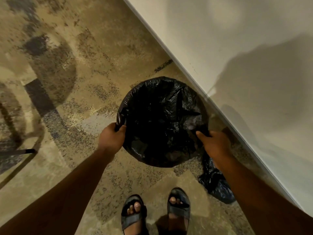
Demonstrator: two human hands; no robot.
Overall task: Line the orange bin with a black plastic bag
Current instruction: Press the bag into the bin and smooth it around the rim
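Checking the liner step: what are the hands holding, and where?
Both hands, left and right, grip the black bag at its edge, on opposite sides of the opening.

Bin stands on the floor, just beside the wall to its right. Bag sits in the bin, its edge folded out over the rim all round; bin body hidden under it. Left hand grips the near-left rim, right hand the near-right rim. Second bag lies on the floor near-right of the bin, probably touching the wall base. Two sandalled feet stand nearer than the bin.
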